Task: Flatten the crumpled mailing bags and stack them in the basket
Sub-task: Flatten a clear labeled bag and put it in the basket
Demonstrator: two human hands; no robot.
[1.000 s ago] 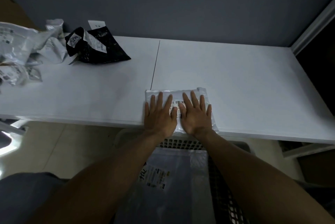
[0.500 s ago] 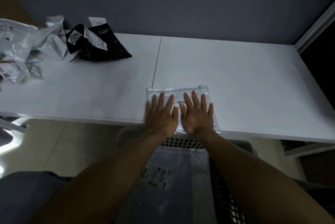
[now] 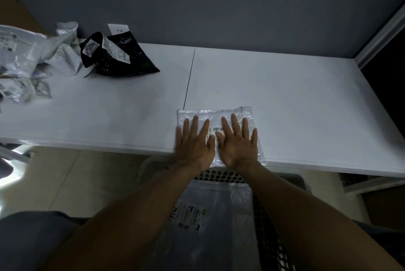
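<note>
Head view: left hand [image 3: 194, 145], right hand [image 3: 237, 145] press flat, grips fully spread, half hiding mailing bag [image 3: 214, 114]; forearms mask basket [image 3: 219, 175].

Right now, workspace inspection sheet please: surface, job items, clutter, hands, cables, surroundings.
Surface: white table, dimly lit, with a seam running front to back.
Job's things: flat white bag at the near edge; crumpled white bags and a crumpled black bag at the far left; basket below the near edge, with a labelled bag lying flat in it.
Clutter: nothing seen.
Grippers: left hand and right hand press side by side on the flat white bag, fingers straight and spread.
Cables: nothing seen.
Surroundings: grey wall behind the table; tiled floor below; dark opening at right.
</note>
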